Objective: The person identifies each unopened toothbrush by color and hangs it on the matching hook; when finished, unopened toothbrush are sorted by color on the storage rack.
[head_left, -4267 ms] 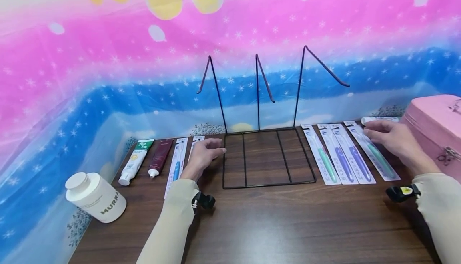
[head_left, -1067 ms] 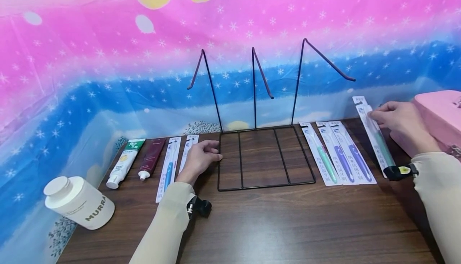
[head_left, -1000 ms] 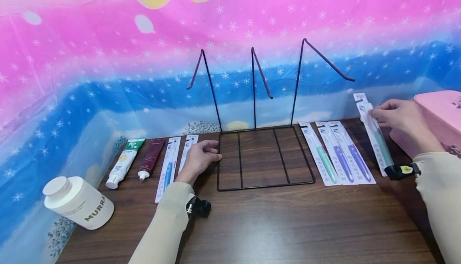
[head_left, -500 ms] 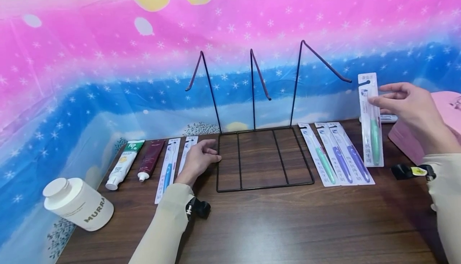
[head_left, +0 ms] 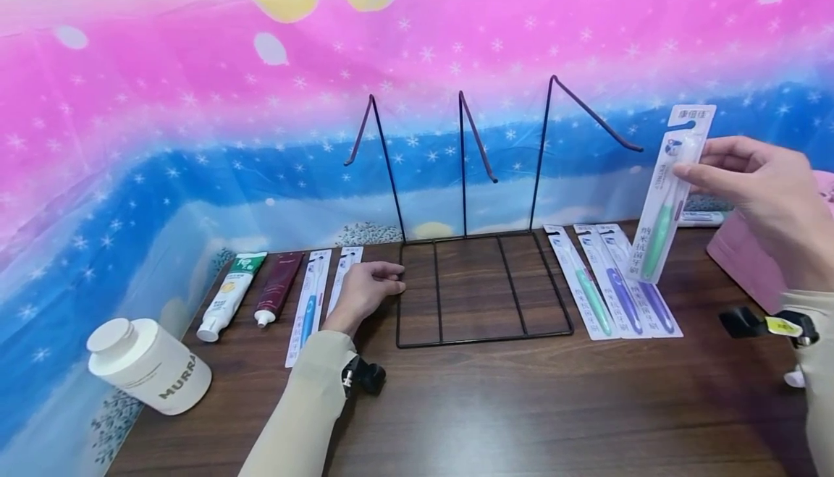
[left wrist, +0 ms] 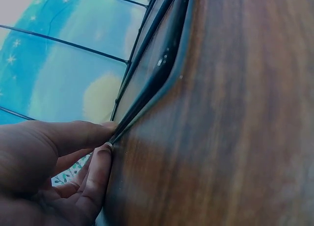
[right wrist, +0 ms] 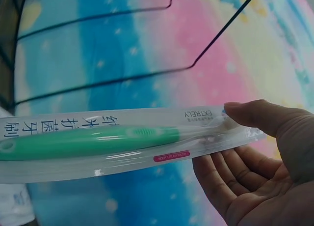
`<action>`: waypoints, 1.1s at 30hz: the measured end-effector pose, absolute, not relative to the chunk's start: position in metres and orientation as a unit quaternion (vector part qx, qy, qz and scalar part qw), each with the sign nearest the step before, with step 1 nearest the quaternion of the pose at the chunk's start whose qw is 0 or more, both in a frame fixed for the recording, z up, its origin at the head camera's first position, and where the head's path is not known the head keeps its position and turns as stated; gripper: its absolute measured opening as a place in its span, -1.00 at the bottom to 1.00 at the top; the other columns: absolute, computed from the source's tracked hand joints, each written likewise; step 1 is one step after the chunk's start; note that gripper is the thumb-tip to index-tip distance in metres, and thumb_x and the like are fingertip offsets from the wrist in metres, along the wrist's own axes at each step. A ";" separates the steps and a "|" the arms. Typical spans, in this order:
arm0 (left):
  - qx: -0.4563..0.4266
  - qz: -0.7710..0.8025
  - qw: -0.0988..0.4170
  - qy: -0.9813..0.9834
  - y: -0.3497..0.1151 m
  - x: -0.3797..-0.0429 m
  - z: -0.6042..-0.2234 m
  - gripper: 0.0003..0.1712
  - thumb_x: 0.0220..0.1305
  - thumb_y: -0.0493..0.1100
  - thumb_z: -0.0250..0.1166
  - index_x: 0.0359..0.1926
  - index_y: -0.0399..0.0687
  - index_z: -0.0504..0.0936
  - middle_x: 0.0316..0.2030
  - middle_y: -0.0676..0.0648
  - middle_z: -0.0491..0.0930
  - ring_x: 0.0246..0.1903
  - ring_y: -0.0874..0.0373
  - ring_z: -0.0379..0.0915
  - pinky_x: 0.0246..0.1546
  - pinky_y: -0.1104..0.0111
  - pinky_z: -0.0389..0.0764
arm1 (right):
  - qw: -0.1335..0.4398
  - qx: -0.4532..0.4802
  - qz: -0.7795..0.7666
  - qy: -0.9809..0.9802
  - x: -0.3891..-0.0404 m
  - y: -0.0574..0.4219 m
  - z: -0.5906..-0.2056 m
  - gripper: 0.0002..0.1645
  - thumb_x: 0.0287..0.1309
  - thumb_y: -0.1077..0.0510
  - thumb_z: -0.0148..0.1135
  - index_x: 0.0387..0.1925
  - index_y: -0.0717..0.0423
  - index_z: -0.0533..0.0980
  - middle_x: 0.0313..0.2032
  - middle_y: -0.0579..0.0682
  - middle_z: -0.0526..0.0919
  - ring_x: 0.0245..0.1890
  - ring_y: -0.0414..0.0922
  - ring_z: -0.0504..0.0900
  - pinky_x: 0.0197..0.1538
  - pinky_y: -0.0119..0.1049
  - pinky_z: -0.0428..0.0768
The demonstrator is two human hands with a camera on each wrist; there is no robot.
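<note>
My right hand (head_left: pixel 769 187) pinches a green toothbrush (head_left: pixel 664 216) in its card-and-plastic pack, raised off the table and tilted. The thumb lies across the upper part of the pack, with the other fingers behind it. In the right wrist view the toothbrush (right wrist: pixel 98 141) lies crosswise, bristle end towards the thumb. At the left side of a black wire display rack (head_left: pixel 485 339), my left hand (head_left: pixel 368 287) pinches the base wire. The left wrist view shows thumb and fingertips meeting on the rack's wire (left wrist: pixel 132 115). Three slanted prongs rise from the rack's back.
Right of the rack lie packaged toothbrushes, one green (head_left: pixel 589 296) and two purple (head_left: pixel 619 296). On the left are a blue toothbrush (head_left: pixel 309 310), a maroon tube (head_left: pixel 279 289), a green-white toothpaste tube (head_left: pixel 231 296) and a white bottle (head_left: pixel 153 368). A pink case (head_left: pixel 743 260) stands far right.
My right hand has taken the green toothbrush pack from the table's right side, lifted it, and turned it so its top leans right. The left hand stays at the rack.
</note>
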State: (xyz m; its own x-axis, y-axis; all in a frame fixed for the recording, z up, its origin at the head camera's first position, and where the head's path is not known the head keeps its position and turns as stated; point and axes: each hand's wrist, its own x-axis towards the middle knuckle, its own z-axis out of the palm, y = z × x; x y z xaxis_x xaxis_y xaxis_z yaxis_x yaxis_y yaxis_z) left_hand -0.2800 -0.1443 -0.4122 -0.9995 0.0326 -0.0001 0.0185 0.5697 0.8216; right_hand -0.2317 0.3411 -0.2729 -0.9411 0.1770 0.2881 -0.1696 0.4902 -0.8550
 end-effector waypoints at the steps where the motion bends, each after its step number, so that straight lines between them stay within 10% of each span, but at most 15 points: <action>1: 0.016 0.461 0.007 0.887 -0.144 -0.280 -0.412 -0.70 0.16 -0.24 0.42 -0.04 -0.04 0.73 -0.19 -0.03 0.67 -0.20 0.11 0.57 -0.14 0.19 0.54 | 0.181 0.002 0.505 -0.844 -0.229 0.338 -0.271 -0.46 0.11 -0.01 0.41 0.09 0.09 0.52 -0.15 -0.13 0.65 -0.18 -0.18 0.54 -0.23 -0.55 0.40; 33: 0.009 0.464 0.022 0.886 -0.145 -0.281 -0.411 -0.71 0.16 -0.22 0.42 -0.05 -0.02 0.73 -0.13 -0.04 0.67 -0.15 0.09 0.57 -0.10 0.17 0.54 | 0.180 0.098 0.473 -0.857 -0.169 0.291 -0.241 -0.51 0.12 0.24 0.39 0.11 0.10 0.51 -0.11 -0.05 0.63 -0.21 -0.18 0.58 -0.15 -0.58 0.42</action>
State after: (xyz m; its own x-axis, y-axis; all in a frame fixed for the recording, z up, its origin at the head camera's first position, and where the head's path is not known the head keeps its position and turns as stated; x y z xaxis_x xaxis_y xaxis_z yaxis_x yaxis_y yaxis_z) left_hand -0.2811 -0.1452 -0.4107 -0.9989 0.0362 -0.0305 -0.0045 0.5695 0.8220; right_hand -0.1692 0.2912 -0.2412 -0.9156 0.0018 0.4022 -0.3392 0.5337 -0.7746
